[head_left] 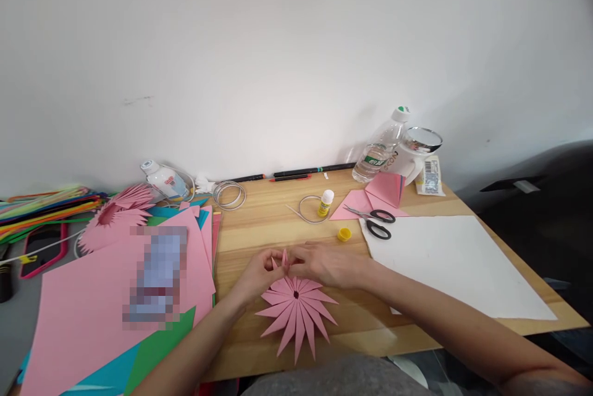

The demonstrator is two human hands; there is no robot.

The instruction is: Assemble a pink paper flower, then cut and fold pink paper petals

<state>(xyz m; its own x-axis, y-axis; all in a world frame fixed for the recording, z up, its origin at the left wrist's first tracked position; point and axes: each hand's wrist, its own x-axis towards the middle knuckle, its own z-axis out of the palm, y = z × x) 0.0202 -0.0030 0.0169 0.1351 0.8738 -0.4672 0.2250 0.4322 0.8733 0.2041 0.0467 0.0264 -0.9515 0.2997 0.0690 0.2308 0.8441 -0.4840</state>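
Observation:
A pink folded-paper flower (296, 322) with pointed petals and a small dark hole in its middle lies near the table's front edge. At its far side, my left hand (264, 269) pinches an upright pink petal between thumb and fingers. From the right, my right hand (310, 262) closes on that petal too, its fingertips touching those of the left. The fingers hide part of the petal and the flower's far rim. Beyond my hands stand an uncapped glue stick (325, 203) and its yellow cap (344, 234).
Black-handled scissors (378, 223) lie across pink paper and a white sheet (454, 260) on the right. A water bottle (377, 152) and white mug (410, 158) stand behind. Stacked coloured paper (92, 297), another pink paper flower (113, 214) and a phone (44, 248) occupy the left.

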